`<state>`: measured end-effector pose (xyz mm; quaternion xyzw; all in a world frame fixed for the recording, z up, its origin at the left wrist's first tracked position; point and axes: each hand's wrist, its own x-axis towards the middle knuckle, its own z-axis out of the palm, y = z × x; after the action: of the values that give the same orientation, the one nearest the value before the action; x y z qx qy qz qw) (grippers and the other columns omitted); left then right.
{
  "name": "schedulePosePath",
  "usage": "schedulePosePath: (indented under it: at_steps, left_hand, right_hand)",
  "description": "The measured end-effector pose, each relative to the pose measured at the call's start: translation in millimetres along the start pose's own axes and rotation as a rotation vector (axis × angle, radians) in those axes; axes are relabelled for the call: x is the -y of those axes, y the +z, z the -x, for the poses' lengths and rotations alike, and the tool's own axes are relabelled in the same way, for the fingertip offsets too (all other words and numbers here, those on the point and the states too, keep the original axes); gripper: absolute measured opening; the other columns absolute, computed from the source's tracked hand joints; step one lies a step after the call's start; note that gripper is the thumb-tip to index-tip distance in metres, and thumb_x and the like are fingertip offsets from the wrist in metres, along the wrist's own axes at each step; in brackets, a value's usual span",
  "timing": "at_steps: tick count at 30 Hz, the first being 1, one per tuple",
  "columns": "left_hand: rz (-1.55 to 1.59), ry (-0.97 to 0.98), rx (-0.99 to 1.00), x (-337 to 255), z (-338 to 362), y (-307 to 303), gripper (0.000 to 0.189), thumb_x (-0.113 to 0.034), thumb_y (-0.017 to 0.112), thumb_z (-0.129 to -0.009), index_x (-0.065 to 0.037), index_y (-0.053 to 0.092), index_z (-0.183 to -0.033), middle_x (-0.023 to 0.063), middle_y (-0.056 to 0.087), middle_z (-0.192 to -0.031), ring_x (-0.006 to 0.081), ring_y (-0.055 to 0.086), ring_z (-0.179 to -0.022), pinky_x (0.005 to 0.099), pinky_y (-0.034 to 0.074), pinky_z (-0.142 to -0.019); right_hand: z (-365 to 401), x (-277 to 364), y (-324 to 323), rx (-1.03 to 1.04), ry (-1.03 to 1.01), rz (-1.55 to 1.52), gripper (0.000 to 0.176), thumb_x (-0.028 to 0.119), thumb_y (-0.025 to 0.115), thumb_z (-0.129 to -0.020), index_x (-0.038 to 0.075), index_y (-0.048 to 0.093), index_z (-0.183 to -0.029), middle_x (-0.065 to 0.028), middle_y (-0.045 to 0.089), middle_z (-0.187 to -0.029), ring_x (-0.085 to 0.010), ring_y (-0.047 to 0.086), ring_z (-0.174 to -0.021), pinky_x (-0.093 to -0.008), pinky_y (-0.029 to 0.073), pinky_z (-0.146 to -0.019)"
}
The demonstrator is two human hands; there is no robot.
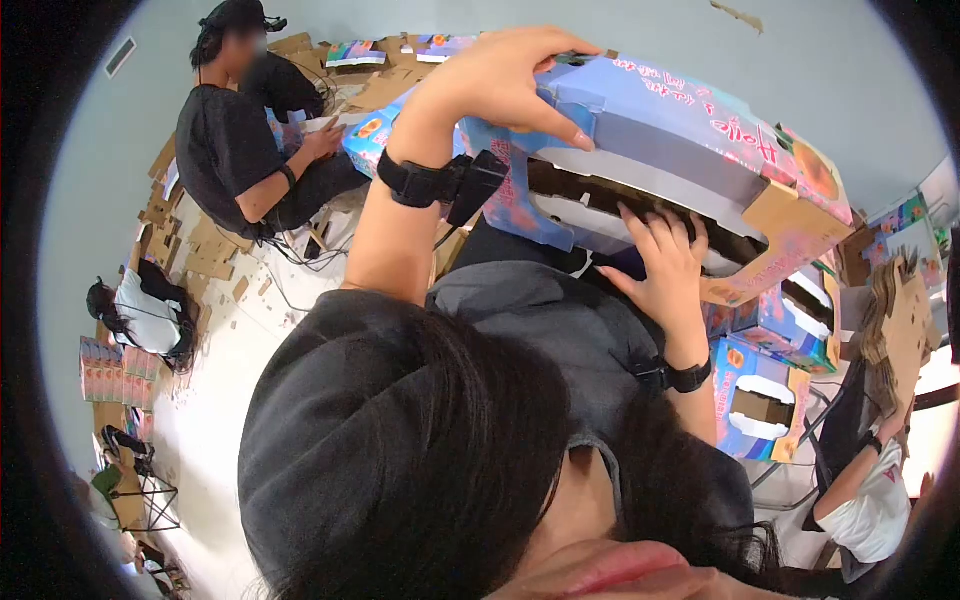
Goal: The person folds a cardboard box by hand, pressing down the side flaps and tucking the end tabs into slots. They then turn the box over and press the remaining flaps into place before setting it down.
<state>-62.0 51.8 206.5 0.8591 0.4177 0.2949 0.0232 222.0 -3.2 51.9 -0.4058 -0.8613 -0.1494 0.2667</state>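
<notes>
A printed blue-and-pink cardboard box [690,120] with a long cut-out window is held up in front of my chest, tilted. My left hand [500,85] is closed on its upper left corner, with the thumb on the near face and the fingers over the top edge. My right hand [665,255] lies against the window side, fingers spread and reaching into the opening. The tips touch near a white inner flap [585,215]. Inside, the box is dark, and its far side is hidden.
More printed boxes [755,355] stand at my right, beside stacked flat cardboard [885,330] and a person in a white shirt [870,510]. A person in black [225,150] sits at the left. Cardboard scraps [205,250] and cables lie on the floor. Stacked cartons [115,370] stand far left.
</notes>
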Motion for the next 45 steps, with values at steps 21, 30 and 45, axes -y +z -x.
schedulePosePath:
  at_steps: [21,30,45]
  left_hand:
    - [-0.201,0.165,-0.255,-16,45,10,0.085,-0.042,0.089,-0.056,-0.010,0.061,-0.130,0.0174,0.058,-0.131,0.0376,0.053,-0.123,0.0452,0.041,-0.104]
    - [-0.124,-0.110,-0.408,-44,102,11,0.089,-0.036,0.092,-0.052,-0.010,0.061,-0.131,0.0163,0.054,-0.138,0.0358,0.052,-0.124,0.0458,0.038,-0.105]
    - [-0.104,-0.186,-0.502,-17,129,11,0.093,-0.035,0.091,-0.053,-0.008,0.057,-0.135,0.0177,0.053,-0.140,0.0372,0.049,-0.127,0.0478,0.035,-0.107]
  right_hand:
    - [-31,35,48,-0.071,0.061,-0.001,0.051,0.039,0.082,-0.070,0.017,0.067,-0.113,-0.0006,0.066,-0.116,-0.0246,0.057,-0.116,-0.0623,0.021,-0.108]
    - [-40,19,53,-0.164,-0.229,0.031,0.050,0.040,0.081,-0.070,0.013,0.068,-0.111,-0.0067,0.063,-0.122,-0.0258,0.049,-0.129,-0.0622,0.028,-0.110]
    - [-61,66,79,-0.281,-0.380,-0.125,0.042,0.046,0.068,-0.083,0.010,0.066,-0.106,-0.0096,0.062,-0.114,-0.0284,0.053,-0.120,-0.0582,0.020,-0.114]
